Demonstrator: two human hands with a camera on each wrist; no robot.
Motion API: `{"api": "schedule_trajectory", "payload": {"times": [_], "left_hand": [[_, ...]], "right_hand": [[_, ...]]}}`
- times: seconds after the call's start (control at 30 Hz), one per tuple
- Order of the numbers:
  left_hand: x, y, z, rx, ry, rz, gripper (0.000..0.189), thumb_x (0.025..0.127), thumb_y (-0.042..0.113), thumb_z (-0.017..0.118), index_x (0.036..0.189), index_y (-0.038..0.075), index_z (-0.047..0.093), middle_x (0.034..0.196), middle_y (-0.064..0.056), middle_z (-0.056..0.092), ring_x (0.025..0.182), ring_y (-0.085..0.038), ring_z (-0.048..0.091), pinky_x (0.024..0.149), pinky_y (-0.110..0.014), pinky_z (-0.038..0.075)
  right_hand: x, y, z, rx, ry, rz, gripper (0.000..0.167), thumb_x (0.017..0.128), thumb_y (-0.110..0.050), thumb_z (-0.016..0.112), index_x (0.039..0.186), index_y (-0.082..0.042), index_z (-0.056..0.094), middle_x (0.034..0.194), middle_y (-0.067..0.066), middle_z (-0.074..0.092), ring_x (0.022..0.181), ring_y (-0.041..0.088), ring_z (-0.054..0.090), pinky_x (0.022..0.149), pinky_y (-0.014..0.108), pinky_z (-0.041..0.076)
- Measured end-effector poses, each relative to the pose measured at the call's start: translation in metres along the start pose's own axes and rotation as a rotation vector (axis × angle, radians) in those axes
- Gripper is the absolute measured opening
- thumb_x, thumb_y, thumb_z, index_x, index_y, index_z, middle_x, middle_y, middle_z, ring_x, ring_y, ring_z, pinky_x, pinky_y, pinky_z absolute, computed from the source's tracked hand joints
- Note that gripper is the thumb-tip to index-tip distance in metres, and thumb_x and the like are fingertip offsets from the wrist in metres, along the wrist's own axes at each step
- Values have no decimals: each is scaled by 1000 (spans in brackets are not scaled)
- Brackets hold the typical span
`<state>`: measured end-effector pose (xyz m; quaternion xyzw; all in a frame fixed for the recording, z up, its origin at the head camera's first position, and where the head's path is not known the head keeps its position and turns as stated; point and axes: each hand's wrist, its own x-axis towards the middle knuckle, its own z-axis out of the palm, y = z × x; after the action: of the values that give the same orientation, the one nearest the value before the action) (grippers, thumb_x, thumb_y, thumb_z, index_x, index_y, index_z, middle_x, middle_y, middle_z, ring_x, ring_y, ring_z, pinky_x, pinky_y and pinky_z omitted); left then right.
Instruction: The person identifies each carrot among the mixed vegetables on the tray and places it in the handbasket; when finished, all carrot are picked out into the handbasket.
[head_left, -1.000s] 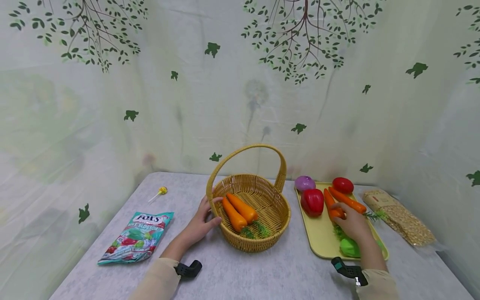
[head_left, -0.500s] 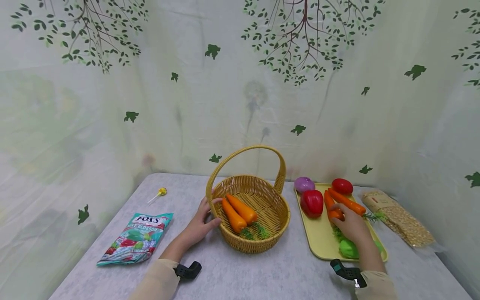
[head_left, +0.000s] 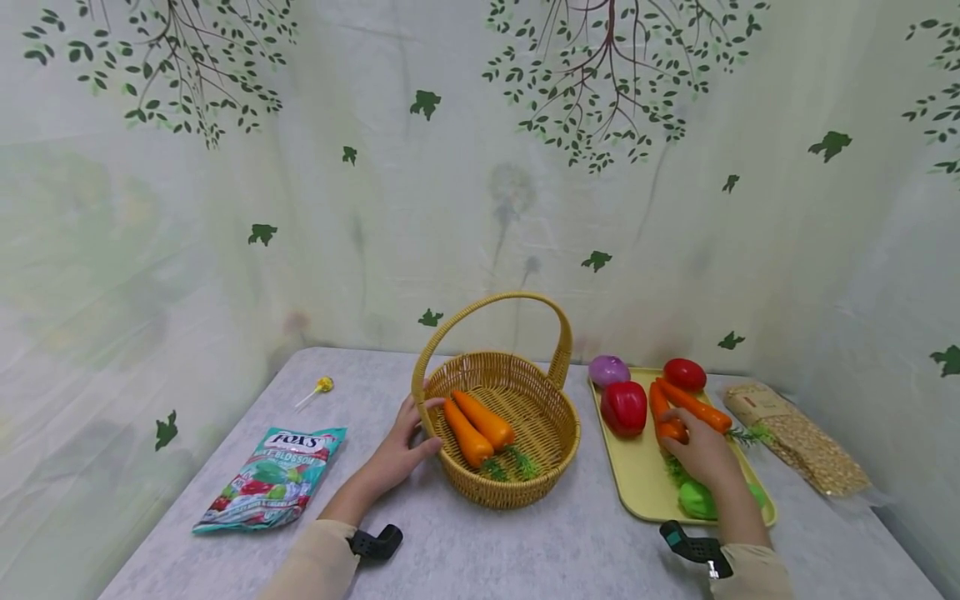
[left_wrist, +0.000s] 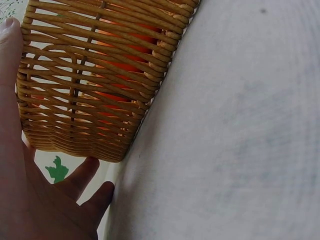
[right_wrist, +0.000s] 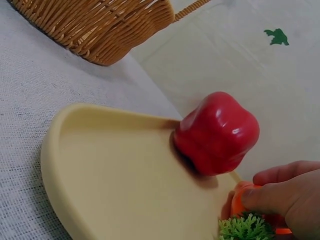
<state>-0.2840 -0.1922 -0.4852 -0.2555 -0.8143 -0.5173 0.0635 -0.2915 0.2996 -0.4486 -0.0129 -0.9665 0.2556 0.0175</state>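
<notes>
My left hand (head_left: 397,446) holds the left side of a wicker basket (head_left: 491,497). In the left wrist view its thumb lies at the rim and other fingers spread by the woven wall. Inside the basket lie two orange carrots (head_left: 486,418) with green tops. My right hand (head_left: 707,450) pinches a carrot (head_left: 659,402) that lies on the yellow tray (head_left: 636,475); the right wrist view shows the thumb on its thick orange end (right_wrist: 239,199), above the leafy green top (right_wrist: 246,228). Just right of it is another carrot (head_left: 696,405). A red bell pepper (head_left: 624,408) sits to its left.
A purple onion (head_left: 606,370) and a red tomato-like vegetable (head_left: 684,374) lie at the tray's far end, a green vegetable (head_left: 696,498) near the right forearm. A bag of grains (head_left: 802,437) lies right; a Fox's candy bag (head_left: 273,479) and a lollipop (head_left: 322,385) lie left.
</notes>
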Motion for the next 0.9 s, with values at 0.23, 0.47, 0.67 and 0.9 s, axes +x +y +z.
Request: {"api": "schedule_trajectory", "payload": {"times": [0.23,0.47,0.67,0.9], "left_hand": [[0,-1,0,5,5,-11,57,98,12,63,150,15,41,169,-9,2,156,-38,6,117,-67,25],[0,1,0,-1,3,-20,57,98,11,63,150,14,41,170,-6,3,156,-37,7,117,-66,25],[0,3,1,6,0,-10,57,97,12,63,150,14,41,169,-7,3,156,-37,7,117,-66,26],[0,2,0,7,0,-9,58,97,16,64,150,14,41,169,-7,3,156,-37,7,117,-66,25]], "right_hand": [[-1,-2,-1,7,29,21,39,95,-20,64,131,-9,53,122,28,60,102,43,55,86,59,53],[-5,-3,-3,72,71,76,41,96,-22,57,135,-9,50,126,29,55,104,43,51,86,54,51],[-5,-2,-4,65,135,68,40,96,-21,56,134,-8,52,125,29,57,99,40,53,81,50,49],[-6,-6,-5,78,201,32,38,98,-22,57,134,-9,53,129,29,59,106,43,58,85,55,49]]}}
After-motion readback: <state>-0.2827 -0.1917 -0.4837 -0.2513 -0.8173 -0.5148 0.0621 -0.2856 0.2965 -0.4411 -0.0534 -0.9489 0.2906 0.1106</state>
